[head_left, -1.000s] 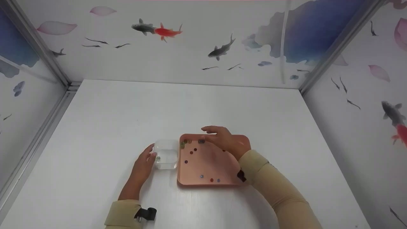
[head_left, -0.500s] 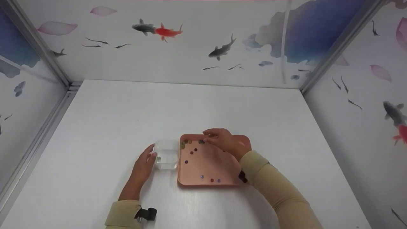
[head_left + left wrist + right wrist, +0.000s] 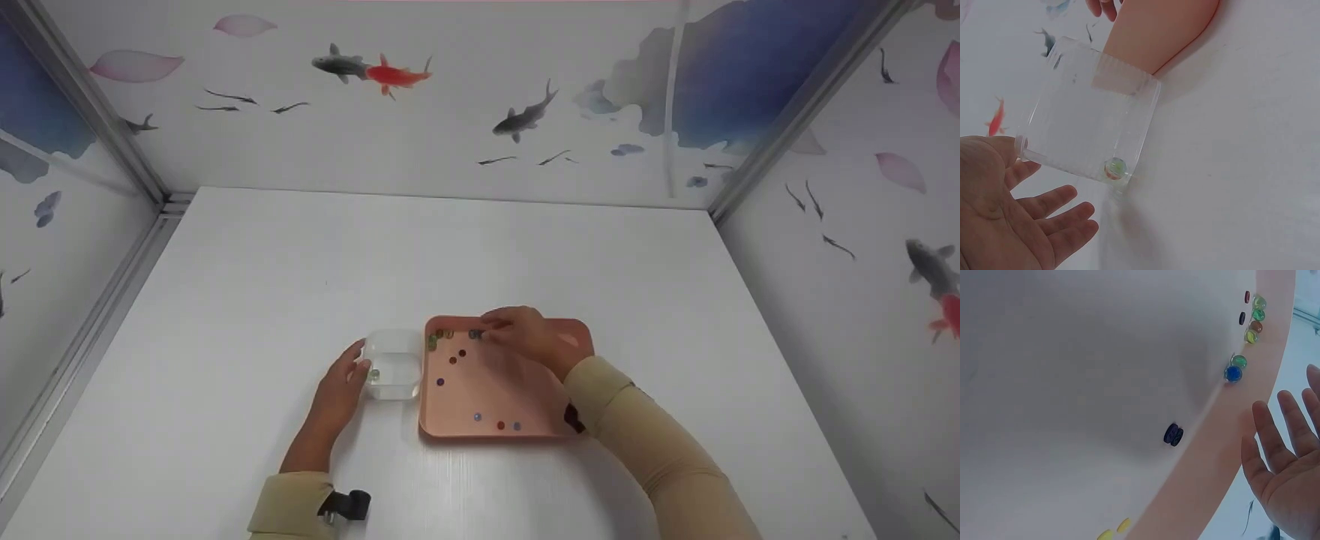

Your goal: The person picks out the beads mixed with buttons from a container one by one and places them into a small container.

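My left hand [image 3: 337, 390] holds a clear plastic container [image 3: 394, 367] by its left side, thumb and index finger at the rim; the other fingers spread loosely in the left wrist view. One glass marble [image 3: 1114, 168] lies inside it. Over the far rim of a pink tray [image 3: 487, 386] hovers my right hand [image 3: 521, 334], its fingers loosely extended and holding nothing visible. Nearest its fingertips are a blue marble [image 3: 1233, 373] and a green marble [image 3: 1239, 361], touching each other against the tray's wall. Several more marbles [image 3: 1256, 326] gather in the far left corner.
Small dark discs [image 3: 1172, 434] and yellow discs [image 3: 1106, 534] lie in the tray. Red and blue pieces sit near its front edge, including a red one [image 3: 501, 425]. The container stands beside the tray's left wall on a white table [image 3: 262, 285]. Printed panels enclose the table.
My right hand has shifted slightly right and toward me, uncovering more of the two marbles by the far wall. The left hand and container have stayed put.
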`<state>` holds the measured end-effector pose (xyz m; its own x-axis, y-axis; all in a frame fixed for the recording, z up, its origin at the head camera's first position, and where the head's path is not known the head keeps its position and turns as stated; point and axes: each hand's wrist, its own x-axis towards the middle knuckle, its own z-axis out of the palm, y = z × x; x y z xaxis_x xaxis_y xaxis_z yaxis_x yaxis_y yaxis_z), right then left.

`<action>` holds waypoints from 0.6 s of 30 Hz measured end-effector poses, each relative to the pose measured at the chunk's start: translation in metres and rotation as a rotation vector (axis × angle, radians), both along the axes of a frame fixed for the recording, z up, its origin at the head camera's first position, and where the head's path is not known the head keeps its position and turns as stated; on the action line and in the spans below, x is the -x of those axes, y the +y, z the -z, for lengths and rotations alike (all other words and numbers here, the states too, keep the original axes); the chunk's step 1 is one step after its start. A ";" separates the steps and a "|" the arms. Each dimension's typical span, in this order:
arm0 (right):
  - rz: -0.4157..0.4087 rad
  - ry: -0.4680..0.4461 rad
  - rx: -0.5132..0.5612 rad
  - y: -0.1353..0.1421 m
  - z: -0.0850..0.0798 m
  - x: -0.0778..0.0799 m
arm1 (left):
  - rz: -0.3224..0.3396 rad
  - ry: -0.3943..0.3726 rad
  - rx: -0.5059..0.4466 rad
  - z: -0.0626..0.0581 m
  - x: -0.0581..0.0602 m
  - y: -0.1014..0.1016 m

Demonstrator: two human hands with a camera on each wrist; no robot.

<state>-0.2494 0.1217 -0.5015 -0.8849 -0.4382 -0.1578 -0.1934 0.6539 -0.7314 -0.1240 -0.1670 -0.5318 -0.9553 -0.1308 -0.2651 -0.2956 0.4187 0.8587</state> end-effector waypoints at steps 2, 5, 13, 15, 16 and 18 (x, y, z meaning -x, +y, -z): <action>-0.003 0.016 -0.016 -0.001 0.001 0.000 | 0.000 0.000 0.000 0.000 0.000 0.000; 0.019 -0.002 -0.037 -0.003 0.002 0.000 | -0.003 -0.004 0.003 0.000 0.000 0.000; 0.062 -0.036 -0.093 -0.008 0.007 0.002 | -0.011 -0.022 0.001 0.003 0.002 0.001; 0.062 -0.039 -0.105 -0.008 0.008 0.002 | -0.010 -0.019 0.001 0.003 0.002 0.000; 0.060 -0.038 -0.110 -0.008 0.008 0.002 | -0.009 -0.018 0.002 0.003 0.002 0.000; 0.053 -0.026 -0.133 -0.009 0.009 0.002 | -0.008 -0.013 -0.001 0.003 0.002 0.000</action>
<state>-0.2516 0.1124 -0.5106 -0.9013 -0.3643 -0.2345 -0.1377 0.7540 -0.6422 -0.1260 -0.1671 -0.5343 -0.9507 -0.1381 -0.2776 -0.3101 0.4157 0.8550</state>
